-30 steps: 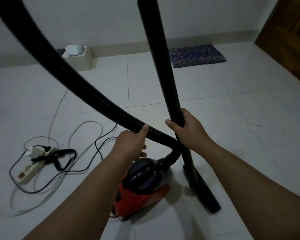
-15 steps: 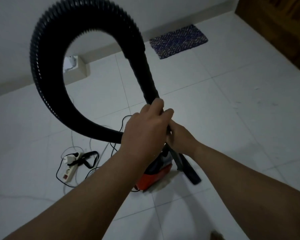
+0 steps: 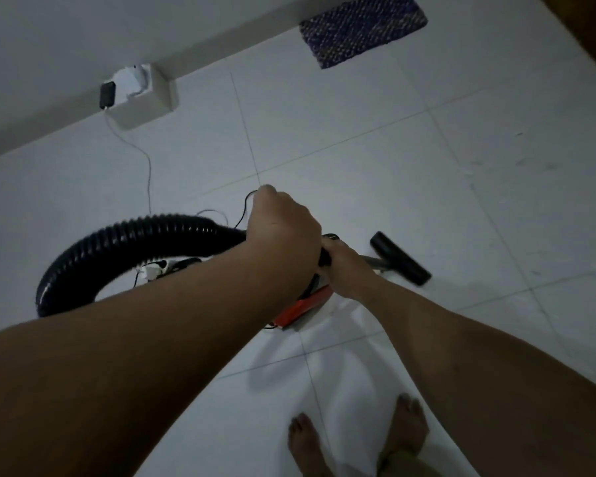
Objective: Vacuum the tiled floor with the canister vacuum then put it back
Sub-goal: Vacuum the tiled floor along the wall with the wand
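Hands meet on a canister vacuum: left hand [image 3: 283, 232] grips the springy ribbed hose [image 3: 117, 246], right hand [image 3: 344, 270] the rigid wand; fingers wrapped tight.

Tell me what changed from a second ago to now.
The left hand left the lower hose and now grips the upper tube near the right hand, which kept its hold. The hose loop came down from overhead to hang low at the left. The floor nozzle stayed on the tiles, right of the red canister; power strip and mat unchanged.
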